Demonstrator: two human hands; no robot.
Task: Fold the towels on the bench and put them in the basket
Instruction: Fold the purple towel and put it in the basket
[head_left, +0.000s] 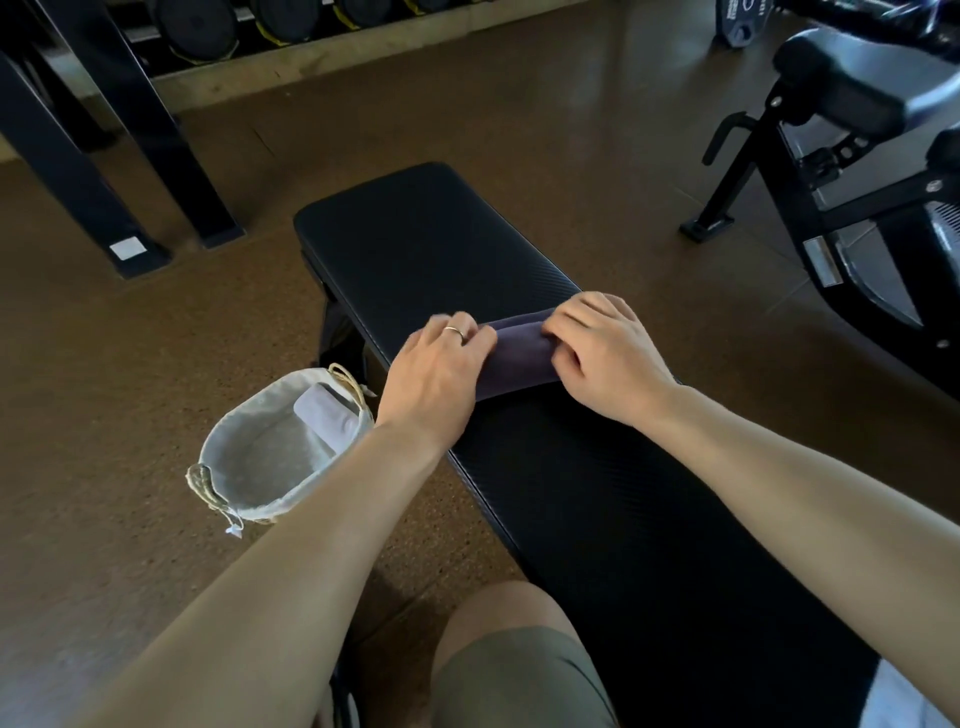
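A dark purple towel (519, 353), folded into a narrow roll, lies across the black padded bench (436, 244). My left hand (436, 369) rests on the towel's left end, fingers curled over it. My right hand (602, 348) presses on its right end, fingertips tucked into the fold. On the floor left of the bench stands a light fabric basket (244, 467) with rope handles. A folded pale towel (327, 421) lies inside it, partly hidden by my left forearm.
A black rack with weight plates (197, 31) stands at the back left, its legs (130, 156) on the brown floor. An exercise machine (841, 171) fills the right side. My knee in olive shorts (519, 670) is at the bench's near left edge.
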